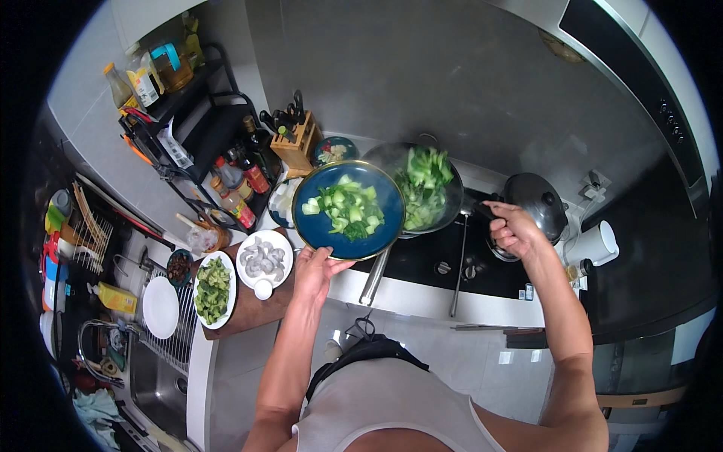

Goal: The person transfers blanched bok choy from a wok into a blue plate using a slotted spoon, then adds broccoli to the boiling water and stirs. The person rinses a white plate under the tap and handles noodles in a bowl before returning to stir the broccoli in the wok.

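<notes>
My left hand [318, 270] grips the near rim of a dark blue, gold-edged plate [307, 224], tilted slightly beside the wok. Chopped leafy greens [348, 209] lie on it. My right hand [518, 227] is closed round the black handle [486, 211] of a cooking utensil reaching over the wok [453, 197]. More greens [428, 169] are bunched up above and inside the wok, blurred by motion. They hide the utensil's head, so its kind cannot be told. The wok's silver handle [374, 280] points toward me.
Left of the wok, a white plate of grey shrimp [263, 258] and an oval plate of cut green vegetables [214, 290] rest on a brown board [260, 310]. A lidded black pot [536, 197] occupies the right burner. A knife block [301, 143] and bottle rack [215, 135] stand behind.
</notes>
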`<state>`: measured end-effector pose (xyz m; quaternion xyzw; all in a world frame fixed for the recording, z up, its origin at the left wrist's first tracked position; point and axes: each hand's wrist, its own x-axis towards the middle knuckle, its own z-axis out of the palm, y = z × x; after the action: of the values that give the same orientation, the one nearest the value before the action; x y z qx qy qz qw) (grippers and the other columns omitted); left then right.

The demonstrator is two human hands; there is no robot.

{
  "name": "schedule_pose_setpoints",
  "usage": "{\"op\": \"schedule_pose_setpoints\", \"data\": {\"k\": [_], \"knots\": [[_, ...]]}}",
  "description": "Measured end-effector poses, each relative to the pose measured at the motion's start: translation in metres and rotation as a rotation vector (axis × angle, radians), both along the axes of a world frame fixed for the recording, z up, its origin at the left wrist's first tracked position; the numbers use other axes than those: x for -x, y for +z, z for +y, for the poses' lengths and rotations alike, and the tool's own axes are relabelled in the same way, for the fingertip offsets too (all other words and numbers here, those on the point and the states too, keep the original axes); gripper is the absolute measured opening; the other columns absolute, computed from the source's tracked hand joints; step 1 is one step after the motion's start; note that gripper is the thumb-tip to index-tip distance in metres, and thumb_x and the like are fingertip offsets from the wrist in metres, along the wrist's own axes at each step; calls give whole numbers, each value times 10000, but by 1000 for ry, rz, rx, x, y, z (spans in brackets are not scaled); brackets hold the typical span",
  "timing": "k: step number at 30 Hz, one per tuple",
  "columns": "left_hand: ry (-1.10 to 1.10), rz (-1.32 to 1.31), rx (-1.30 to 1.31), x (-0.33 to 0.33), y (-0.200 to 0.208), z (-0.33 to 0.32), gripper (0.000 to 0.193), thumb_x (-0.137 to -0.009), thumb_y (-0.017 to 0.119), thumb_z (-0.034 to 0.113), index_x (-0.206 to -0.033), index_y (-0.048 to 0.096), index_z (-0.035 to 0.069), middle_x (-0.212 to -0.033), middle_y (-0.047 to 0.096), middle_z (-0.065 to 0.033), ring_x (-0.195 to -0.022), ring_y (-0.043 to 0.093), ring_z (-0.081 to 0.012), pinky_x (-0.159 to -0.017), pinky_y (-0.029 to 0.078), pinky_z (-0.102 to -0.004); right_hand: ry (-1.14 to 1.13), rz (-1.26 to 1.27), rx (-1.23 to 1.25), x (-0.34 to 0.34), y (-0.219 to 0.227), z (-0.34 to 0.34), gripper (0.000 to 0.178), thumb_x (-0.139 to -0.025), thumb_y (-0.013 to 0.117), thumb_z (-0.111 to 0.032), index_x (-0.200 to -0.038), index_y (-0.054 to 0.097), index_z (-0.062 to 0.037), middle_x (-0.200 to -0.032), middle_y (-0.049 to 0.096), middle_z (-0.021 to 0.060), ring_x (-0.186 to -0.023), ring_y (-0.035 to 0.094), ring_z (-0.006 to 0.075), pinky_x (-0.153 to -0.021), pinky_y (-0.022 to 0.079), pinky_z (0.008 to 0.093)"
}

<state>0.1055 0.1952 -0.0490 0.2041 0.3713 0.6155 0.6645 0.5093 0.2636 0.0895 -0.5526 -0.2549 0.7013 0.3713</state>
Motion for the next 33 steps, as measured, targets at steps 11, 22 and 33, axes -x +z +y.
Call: {"op": "schedule_pose_setpoints", "data": {"k": [11,22,33], "knots": [[0,-12,-16,-6,2,5,255,-896,468,-61,-1140,488,-131,-1082,661,-262,-925,724,-369,-810,640,-493,-18,-29,63,-7,-6,3,342,-1056,411,-129,-1394,466,-116,-648,406,-7,-465,284,50,-354,214,180],[-50,-34,-4,-23,-13,30,250,-915,440,-44,-1143,507,-120,-1033,676,-276,-880,732,-381,-803,641,-478,153,-222,-184,43,87,-39,381,-1057,423,-143,-1428,452,-61,-649,455,-7,-452,313,36,-350,217,172],[-97,-59,-11,-38,-11,40,258,-920,432,-34,-1151,503,-124,-1055,672,-295,-911,725,-403,-839,624,-492,411,-1151,-984,96,15,-69,384,-1004,564,-164,-1364,549,-29,-675,618,157,-536,602,306,-532,477,409]]}}
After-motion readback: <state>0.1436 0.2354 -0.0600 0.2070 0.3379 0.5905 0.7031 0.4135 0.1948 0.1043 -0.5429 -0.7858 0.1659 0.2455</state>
